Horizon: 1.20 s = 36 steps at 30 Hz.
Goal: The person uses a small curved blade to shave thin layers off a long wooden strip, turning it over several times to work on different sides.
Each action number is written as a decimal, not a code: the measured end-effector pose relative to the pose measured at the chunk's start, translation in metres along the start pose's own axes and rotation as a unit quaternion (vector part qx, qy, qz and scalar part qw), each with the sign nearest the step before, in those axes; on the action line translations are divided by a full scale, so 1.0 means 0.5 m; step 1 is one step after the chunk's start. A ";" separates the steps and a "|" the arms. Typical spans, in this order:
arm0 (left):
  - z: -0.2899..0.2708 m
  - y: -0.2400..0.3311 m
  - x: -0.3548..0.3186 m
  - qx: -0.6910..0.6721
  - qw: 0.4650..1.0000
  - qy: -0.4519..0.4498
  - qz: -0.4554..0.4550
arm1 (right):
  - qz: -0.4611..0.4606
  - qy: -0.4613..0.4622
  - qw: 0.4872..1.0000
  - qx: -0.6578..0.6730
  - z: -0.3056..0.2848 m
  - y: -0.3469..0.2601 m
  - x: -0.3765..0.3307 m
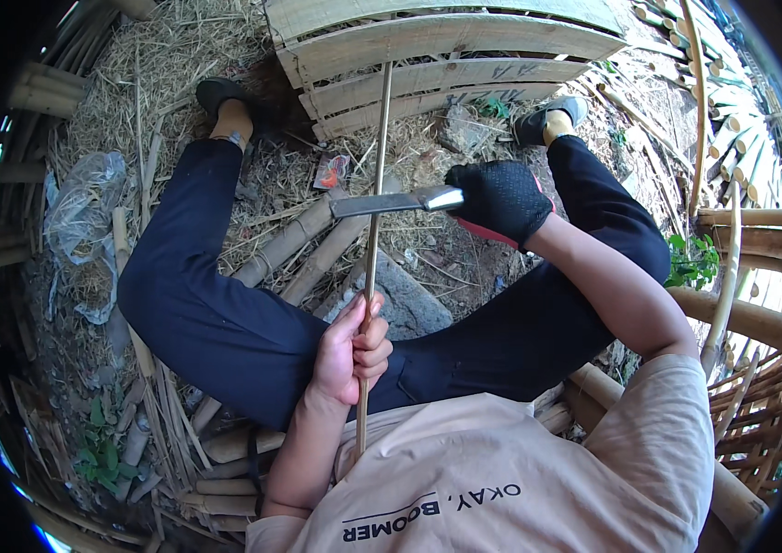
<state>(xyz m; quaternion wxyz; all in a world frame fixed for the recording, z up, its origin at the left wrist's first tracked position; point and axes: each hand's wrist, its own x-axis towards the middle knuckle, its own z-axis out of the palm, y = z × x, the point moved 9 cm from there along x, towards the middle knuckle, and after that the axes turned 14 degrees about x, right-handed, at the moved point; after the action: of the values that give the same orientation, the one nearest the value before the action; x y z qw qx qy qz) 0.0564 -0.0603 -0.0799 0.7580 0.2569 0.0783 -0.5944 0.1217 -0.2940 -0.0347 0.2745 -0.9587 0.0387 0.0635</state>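
Observation:
A long thin bamboo strip [382, 147] runs from my lap up to the wooden crate ahead. My bare left hand [354, 355] is wrapped round its lower part, close to my belly. In a black glove with a red palm side, my right hand [501, 201] grips the handle of a knife [382, 204]. The flat grey blade points left and lies across the strip, above my left hand; whether it cuts in, I cannot tell. My gloved fingers are partly hidden behind the back of the hand.
The slatted wooden crate [455, 41] stands ahead between my feet. Cut bamboo poles [289, 244] and a grey stone [395, 300] lie between my legs. Crumpled clear plastic [87, 226] is at left on the straw. Stacked bamboo [746, 152] and a bamboo frame [750, 323] are at right.

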 end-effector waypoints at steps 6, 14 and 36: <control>-0.014 -0.002 -0.003 0.006 1.000 0.014 0.002 | -0.027 -0.135 0.990 0.018 0.079 -0.071 -0.029; -0.023 -0.007 -0.001 0.130 0.988 0.087 -0.012 | -0.002 -0.139 0.990 -0.016 0.084 -0.049 -0.027; -0.013 0.010 -0.008 0.149 0.984 0.098 -0.003 | 0.089 0.026 0.992 -0.083 -0.029 0.107 0.026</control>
<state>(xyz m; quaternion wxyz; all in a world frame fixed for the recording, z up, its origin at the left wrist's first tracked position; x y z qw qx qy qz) 0.0612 -0.0532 -0.0822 0.6980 0.4238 0.0634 -0.5738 0.1300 -0.3476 -0.0521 0.1862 -0.9723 0.1255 0.0653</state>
